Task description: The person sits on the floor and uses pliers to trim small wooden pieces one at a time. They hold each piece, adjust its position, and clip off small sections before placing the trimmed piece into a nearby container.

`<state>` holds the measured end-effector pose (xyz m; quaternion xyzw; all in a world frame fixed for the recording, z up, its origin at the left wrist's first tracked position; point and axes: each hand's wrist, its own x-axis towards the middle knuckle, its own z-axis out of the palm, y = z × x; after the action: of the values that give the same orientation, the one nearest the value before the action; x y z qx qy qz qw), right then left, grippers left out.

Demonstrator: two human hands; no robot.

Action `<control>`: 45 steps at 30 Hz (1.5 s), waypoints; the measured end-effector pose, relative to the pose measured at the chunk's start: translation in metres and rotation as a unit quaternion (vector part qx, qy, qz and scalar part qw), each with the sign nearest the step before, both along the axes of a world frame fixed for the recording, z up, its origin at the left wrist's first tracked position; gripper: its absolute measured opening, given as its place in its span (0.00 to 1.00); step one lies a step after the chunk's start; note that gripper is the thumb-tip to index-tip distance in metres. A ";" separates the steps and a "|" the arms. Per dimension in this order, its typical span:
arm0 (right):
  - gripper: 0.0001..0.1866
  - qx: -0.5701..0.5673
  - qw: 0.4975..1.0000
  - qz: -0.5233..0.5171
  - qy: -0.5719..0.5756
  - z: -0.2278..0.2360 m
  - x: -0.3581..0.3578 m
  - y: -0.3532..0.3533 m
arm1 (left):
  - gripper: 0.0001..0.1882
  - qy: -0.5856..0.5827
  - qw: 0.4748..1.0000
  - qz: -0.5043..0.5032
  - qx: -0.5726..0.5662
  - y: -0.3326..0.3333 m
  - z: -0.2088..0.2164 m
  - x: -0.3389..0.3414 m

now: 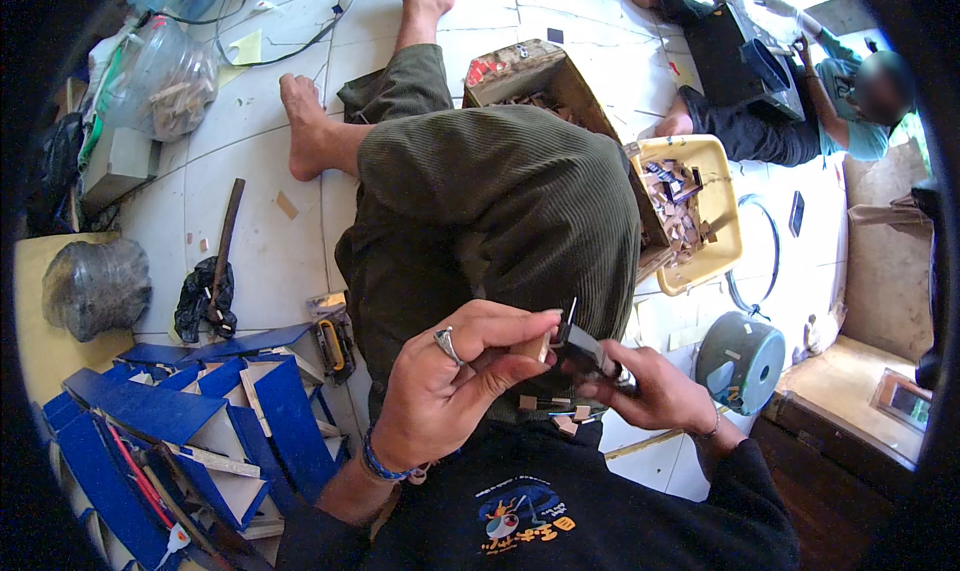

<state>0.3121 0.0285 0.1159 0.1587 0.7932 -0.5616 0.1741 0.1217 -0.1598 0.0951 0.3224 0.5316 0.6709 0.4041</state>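
Note:
My left hand (440,381), with a ring and a blue bracelet, pinches a small light-brown wooden piece (533,349) between thumb and fingers above my lap. My right hand (660,389) is closed round a dark handheld tool (582,351) with a thin bright tip; its exact kind is unclear. The tool's front end is close beside the wooden piece; I cannot tell whether they touch. Several small wooden chips (568,423) and thin pale strips lie on my dark shirt just below the hands.
Beyond my knees are an open wooden box (535,66) of small pieces and a yellow basin (730,236) of scraps. Blue compartmented boxes (160,411) fill the lower left. A utility knife (335,346) lies near them. A grey-green round container (765,366) stands right; a co-worker (850,101) sits far right.

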 end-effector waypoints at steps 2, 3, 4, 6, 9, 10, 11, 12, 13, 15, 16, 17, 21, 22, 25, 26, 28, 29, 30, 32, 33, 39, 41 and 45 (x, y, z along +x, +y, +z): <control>0.16 -0.063 0.995 0.034 -0.075 0.003 0.003 0.005 | 0.19 0.004 1.000 -0.005 0.005 -0.001 0.000 -0.003; 0.16 -0.090 0.993 0.046 -0.066 0.002 0.004 0.006 | 0.18 0.020 1.000 -0.024 0.004 -0.002 0.000 -0.005; 0.16 -0.119 0.989 0.062 -0.056 0.000 0.004 0.009 | 0.17 0.031 0.998 -0.046 0.002 -0.003 0.001 -0.008; 0.17 -0.199 0.977 0.076 -0.019 -0.005 0.004 0.010 | 0.16 0.031 0.997 -0.066 -0.004 -0.005 0.002 -0.010; 0.17 -0.214 0.972 0.073 -0.057 -0.005 0.002 0.010 | 0.17 0.020 0.998 -0.061 -0.014 -0.006 0.003 -0.008; 0.17 -0.179 0.981 0.063 -0.051 -0.003 0.001 0.011 | 0.17 0.029 0.998 -0.059 -0.017 -0.006 0.003 -0.008; 0.18 -0.137 0.987 0.060 -0.055 -0.001 0.000 0.013 | 0.18 0.033 0.998 -0.052 -0.019 -0.006 0.002 -0.009; 0.19 -0.096 0.992 0.058 -0.060 0.002 -0.001 0.015 | 0.18 0.005 0.999 -0.042 -0.008 -0.005 0.002 -0.008; 0.20 -0.052 0.995 0.058 -0.059 0.003 -0.002 0.015 | 0.19 -0.030 0.999 -0.029 0.003 -0.004 0.000 -0.006; 0.26 0.034 0.997 0.062 -0.007 0.001 -0.005 0.014 | 0.20 -0.076 0.997 -0.016 0.023 -0.003 -0.001 -0.006; 0.28 0.075 0.995 0.063 0.024 -0.001 -0.006 0.013 | 0.20 -0.088 0.995 -0.017 0.031 -0.003 -0.001 -0.006; 0.29 0.121 0.989 0.068 0.043 -0.004 -0.007 0.012 | 0.20 -0.099 0.994 -0.019 0.038 -0.004 0.000 -0.007; 0.35 0.177 0.980 0.074 0.049 -0.009 -0.006 0.009 | 0.20 -0.063 0.998 -0.005 -0.009 -0.008 -0.001 -0.011; 0.36 0.202 0.975 0.068 0.066 -0.009 -0.006 0.009 | 0.20 -0.046 0.999 -0.007 -0.017 -0.009 -0.001 -0.012; 0.38 0.257 0.963 0.039 0.075 -0.006 -0.006 0.007 | 0.18 -0.031 0.999 0.021 -0.012 -0.010 -0.002 -0.009; 0.36 0.255 0.964 0.017 0.069 -0.005 -0.006 0.005 | 0.17 -0.031 0.999 0.036 -0.006 -0.009 -0.003 -0.007; 0.36 0.253 0.965 -0.005 0.066 -0.005 -0.007 0.004 | 0.17 0.023 0.998 0.051 -0.013 -0.007 -0.005 -0.004; 0.36 0.253 0.965 -0.004 0.070 -0.004 -0.007 0.004 | 0.17 0.049 0.997 0.058 -0.016 -0.007 -0.005 -0.004; 0.37 0.252 0.965 -0.003 0.073 -0.005 -0.007 0.004 | 0.17 0.057 0.996 0.062 -0.021 -0.006 -0.005 -0.003; 0.38 0.258 0.964 -0.002 0.065 -0.005 -0.007 0.002 | 0.18 0.070 0.995 0.068 -0.030 -0.006 -0.005 -0.002; 0.39 0.267 0.962 0.004 0.053 -0.005 -0.007 0.001 | 0.18 0.076 0.994 0.069 -0.031 -0.005 -0.005 -0.002; 0.39 0.250 0.967 -0.009 0.054 -0.005 -0.005 -0.001 | 0.19 0.116 0.990 0.072 -0.031 -0.003 -0.005 -0.003; 0.39 0.252 0.967 -0.006 0.037 -0.005 -0.004 -0.001 | 0.19 0.120 0.989 0.073 -0.033 -0.003 -0.005 -0.003; 0.39 0.273 0.961 0.003 0.030 -0.006 -0.004 -0.001 | 0.20 0.140 0.987 0.069 -0.023 -0.003 -0.007 -0.005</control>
<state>0.3084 0.0277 0.1103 0.1813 0.9217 -0.3275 0.1016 0.1172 -0.1626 0.0878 0.3662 0.6192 0.6332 0.2854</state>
